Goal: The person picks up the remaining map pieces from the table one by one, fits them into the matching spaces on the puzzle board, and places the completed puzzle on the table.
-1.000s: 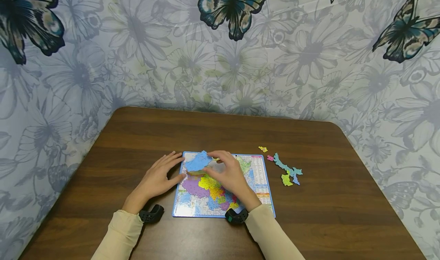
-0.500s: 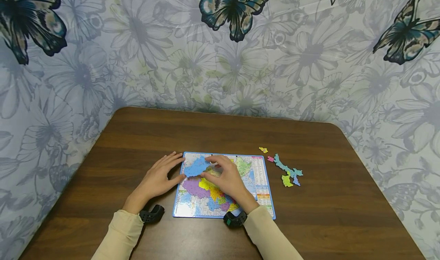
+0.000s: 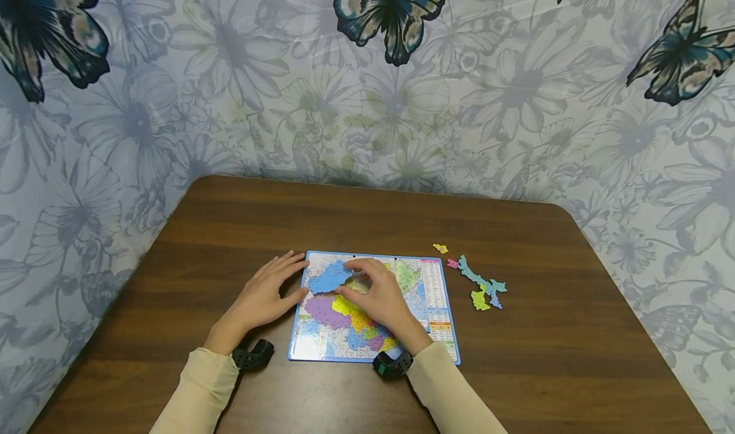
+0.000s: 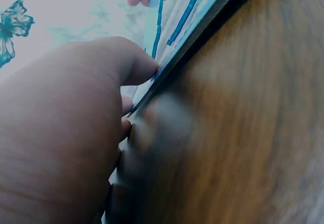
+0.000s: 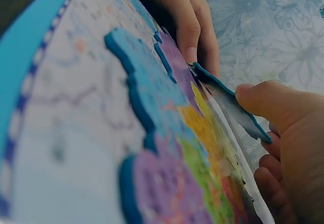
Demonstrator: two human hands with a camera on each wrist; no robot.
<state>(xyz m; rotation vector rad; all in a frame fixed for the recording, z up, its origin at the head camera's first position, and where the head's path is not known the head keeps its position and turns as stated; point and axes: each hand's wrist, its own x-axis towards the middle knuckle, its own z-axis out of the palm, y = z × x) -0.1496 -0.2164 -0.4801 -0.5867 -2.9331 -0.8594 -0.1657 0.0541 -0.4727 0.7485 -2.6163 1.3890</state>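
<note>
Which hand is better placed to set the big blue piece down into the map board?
Probably the right hand: its thumb and fingers pinch the blue piece over the map board, while the left hand rests at the board's left edge.

"What sort of place is this?"

"Probably a room in a home, though I can't be certain."

"What suggests that?"

"The pale grey, flower-printed wall covering (image 3: 230, 115), for one, with its large black-and-teal butterflies (image 3: 395, 13). It looks domestic."

"And the furniture?"

"A brown wood-grain table (image 3: 545, 357) with rounded corners, close to that wall. On it lies a blue-edged, rectangular map-puzzle board (image 3: 316, 344), with small, brightly coloured puzzle pieces (image 3: 471, 276) beside it: more like a household pastime than office work."
</note>
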